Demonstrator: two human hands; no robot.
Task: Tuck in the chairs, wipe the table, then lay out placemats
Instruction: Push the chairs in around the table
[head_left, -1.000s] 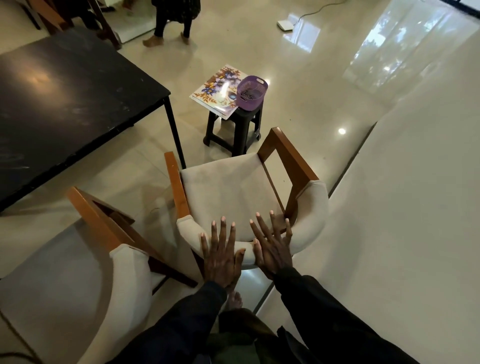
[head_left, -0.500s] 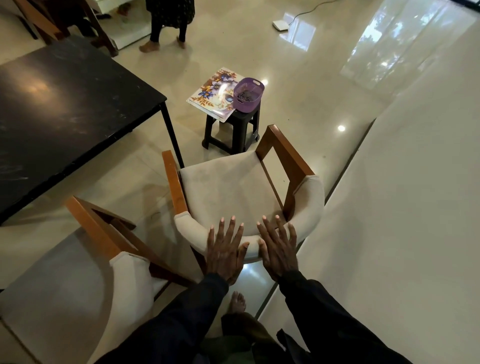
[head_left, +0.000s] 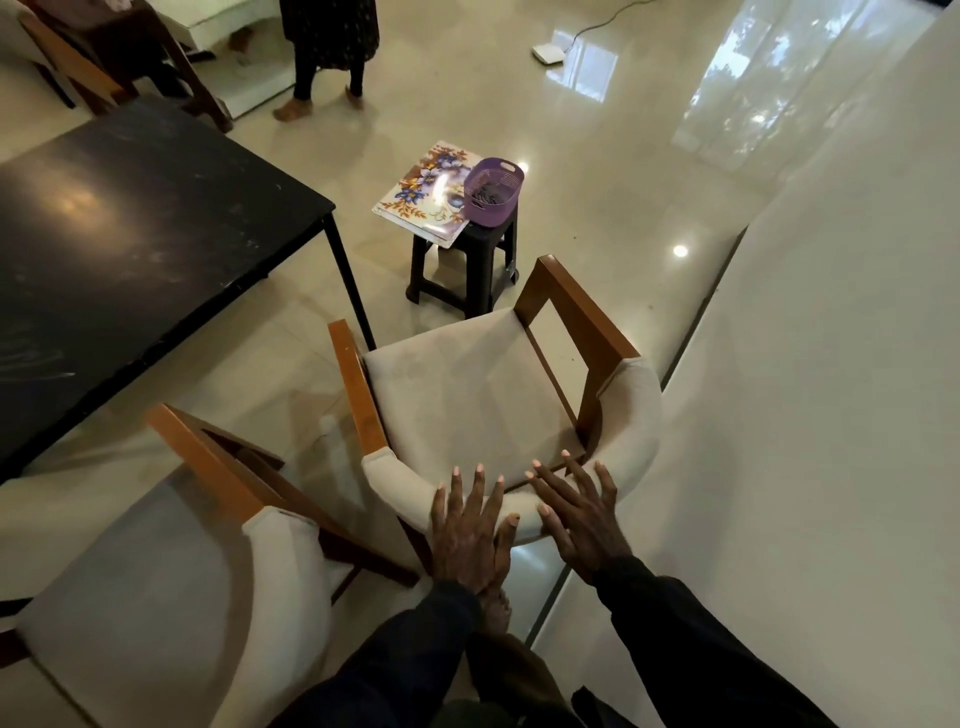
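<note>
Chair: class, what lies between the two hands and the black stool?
The chair: left hand and right hand touch its back, its seat reaching toward the stool. Head view.

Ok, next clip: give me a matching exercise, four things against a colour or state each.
Things:
1. basket
2. table
3. placemat
4. left hand

Colour or state:
A. black
B. fingers straight, on the chair back
C. purple
D. floral print

Pairs: 1-C, 2-A, 3-D, 4-B
</note>
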